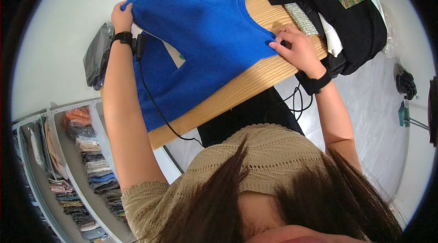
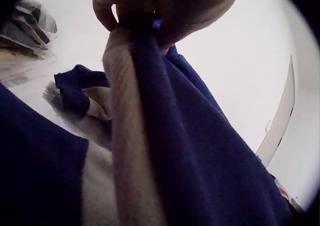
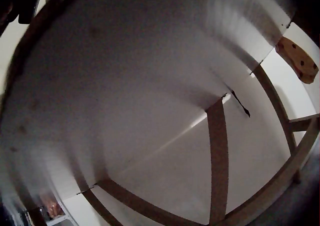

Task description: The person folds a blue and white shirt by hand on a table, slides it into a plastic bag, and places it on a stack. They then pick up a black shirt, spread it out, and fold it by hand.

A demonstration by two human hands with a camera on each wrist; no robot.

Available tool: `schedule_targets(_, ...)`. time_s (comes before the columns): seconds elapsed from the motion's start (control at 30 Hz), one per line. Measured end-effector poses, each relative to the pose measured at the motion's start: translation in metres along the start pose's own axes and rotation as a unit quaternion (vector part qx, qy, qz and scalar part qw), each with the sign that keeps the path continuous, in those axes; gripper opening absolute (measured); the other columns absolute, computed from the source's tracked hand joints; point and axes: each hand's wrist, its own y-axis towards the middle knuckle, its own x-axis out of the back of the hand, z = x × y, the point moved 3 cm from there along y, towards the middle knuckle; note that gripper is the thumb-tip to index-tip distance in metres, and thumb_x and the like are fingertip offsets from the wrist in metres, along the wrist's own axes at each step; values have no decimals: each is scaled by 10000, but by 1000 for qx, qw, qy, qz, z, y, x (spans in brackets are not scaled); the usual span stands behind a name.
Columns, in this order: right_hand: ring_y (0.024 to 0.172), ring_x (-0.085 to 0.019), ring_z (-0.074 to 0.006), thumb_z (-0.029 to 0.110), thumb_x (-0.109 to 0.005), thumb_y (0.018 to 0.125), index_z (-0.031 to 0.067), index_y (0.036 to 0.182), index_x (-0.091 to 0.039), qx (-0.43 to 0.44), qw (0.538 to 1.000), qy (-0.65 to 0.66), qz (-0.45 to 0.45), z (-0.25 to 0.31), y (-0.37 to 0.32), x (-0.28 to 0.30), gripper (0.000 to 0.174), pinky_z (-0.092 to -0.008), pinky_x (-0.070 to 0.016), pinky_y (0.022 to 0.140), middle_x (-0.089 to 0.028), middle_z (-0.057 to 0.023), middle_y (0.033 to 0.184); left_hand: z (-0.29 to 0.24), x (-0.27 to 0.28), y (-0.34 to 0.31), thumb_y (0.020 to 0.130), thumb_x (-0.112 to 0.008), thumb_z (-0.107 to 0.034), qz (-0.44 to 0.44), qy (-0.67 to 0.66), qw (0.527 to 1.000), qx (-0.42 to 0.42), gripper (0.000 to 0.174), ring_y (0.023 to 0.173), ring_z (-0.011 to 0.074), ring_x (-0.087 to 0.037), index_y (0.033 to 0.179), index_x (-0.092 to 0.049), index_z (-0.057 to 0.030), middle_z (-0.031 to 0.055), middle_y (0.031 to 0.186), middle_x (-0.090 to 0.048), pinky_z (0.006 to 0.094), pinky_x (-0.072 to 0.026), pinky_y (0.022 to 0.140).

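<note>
A blue garment [image 1: 196, 28] with white lettering lies spread over the wooden table [image 1: 269, 67]. At the far left my left hand [image 1: 121, 17] grips its edge and holds that part raised. In the left wrist view, the left hand's fingers [image 2: 172, 8] pinch the top of a fold, blue cloth [image 2: 175, 121] on one side and a beige inner face [image 2: 127, 131] on the other. My right hand [image 1: 299, 49] pinches the garment's right corner between thumb and finger, close over the tabletop. The right wrist view does not show the hand.
Black clothing [image 1: 351, 28] with a printed picture is heaped at the right, beside a silvery textured strip [image 1: 301, 18]. A dark plastic-wrapped bundle [image 1: 98, 53] sits beyond the left arm. Shelves [image 1: 64, 161] of folded clothes stand lower left. A black cable [image 1: 153, 99] trails from the left wrist.
</note>
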Motion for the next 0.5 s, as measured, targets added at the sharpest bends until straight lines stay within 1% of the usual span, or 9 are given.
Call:
schedule_targets(0.03,769,-564,-275,266,-674,746,77,720,-585,-3,1000,-6,-2,0,0,1,210,-362,-449,643,-543,-69,808,0,5,-1,762,-677,-261,-35,24,999,10,345,888,225,-609,1020,-633,-37,120,966,-648,326,-458,814)
schedule_targets(0.07,768,-565,-274,273,-673,748,78,723,-586,-5,1000,-13,-6,0,0,1,215,-364,-449,640,-543,-68,803,-1,7,-3,762,-677,-261,-35,25,999,11,345,888,225,-609,1020,-633,-37,120,966,-648,326,-458,814)
schedule_targets(0.13,761,-564,-275,277,-674,747,78,721,-582,-8,1000,-16,-9,-2,0,-1,221,-364,-448,638,-540,-69,793,4,2,-5,751,-685,-272,23,8,997,72,342,884,227,-609,999,-636,-42,126,957,-647,328,-458,805)
schedule_targets(0.27,741,-561,-276,282,-680,741,76,713,-569,-16,1000,-13,-7,-2,-1,0,236,-366,-444,632,-531,-70,763,2,3,-7,758,-671,-295,42,26,998,47,366,883,233,-609,1006,-623,-30,137,957,-644,334,-457,797)
schedule_targets(0.33,737,-560,-276,279,-684,737,75,707,-565,-20,1000,-15,1,-3,1,0,238,-366,-443,631,-530,-68,757,6,5,-5,774,-640,-317,55,50,997,21,400,872,236,-602,1019,-602,-3,144,952,-638,334,-454,783)
schedule_targets(0.37,734,-560,-275,276,-688,733,73,701,-561,-25,1000,-16,7,-4,0,0,241,-366,-443,631,-528,-65,751,10,7,-4,774,-640,-317,55,49,997,22,400,872,236,-602,1019,-602,-3,144,952,-638,334,-454,783)
schedule_targets(0.43,731,-561,-270,268,-694,727,68,694,-556,-32,999,-19,15,0,0,3,245,-359,-444,633,-533,-65,755,13,13,-2,772,-610,-331,60,-5,996,60,437,929,302,-594,1010,-594,34,202,986,-623,365,-444,818)
schedule_targets(0.47,729,-562,-265,260,-700,721,63,686,-551,-38,999,-21,22,1,-1,4,249,-352,-445,636,-537,-65,760,14,17,-3,772,-610,-331,62,-7,996,60,437,929,302,-594,1010,-594,34,202,986,-623,365,-444,818)
schedule_targets(0.5,729,-562,-265,260,-700,721,63,686,-551,-40,999,-22,22,-3,-2,1,249,-352,-445,636,-537,-65,760,17,19,-3,776,-605,-323,79,-53,994,61,430,930,284,-590,1013,-592,36,195,991,-620,356,-441,817)
